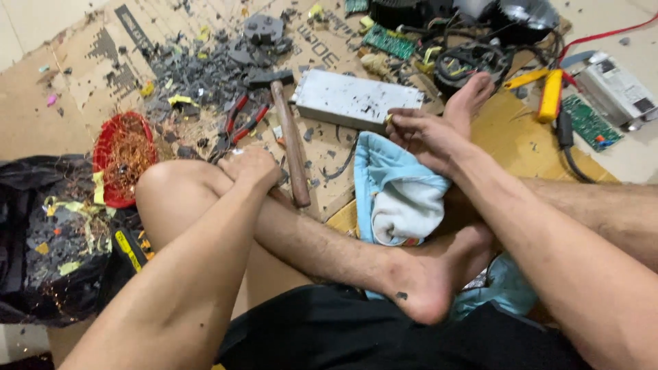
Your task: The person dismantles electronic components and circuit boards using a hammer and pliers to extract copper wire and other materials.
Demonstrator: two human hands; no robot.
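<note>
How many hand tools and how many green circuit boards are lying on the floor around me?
Hammer: 1
Red-handled pliers: 1
Green circuit boards: 3
Total: 5

grey metal box (353, 99), flat on cardboard

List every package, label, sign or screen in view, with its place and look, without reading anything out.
Flattened brown cardboard box: spread on the floor under the debris, dark printed blocks and lettering.
Grey metal rectangular case: at centre, by the right hand, scuffed, no label visible.
White-grey rectangular unit: upper right, with a small dark label patch.
No screens or signs visible.
</note>
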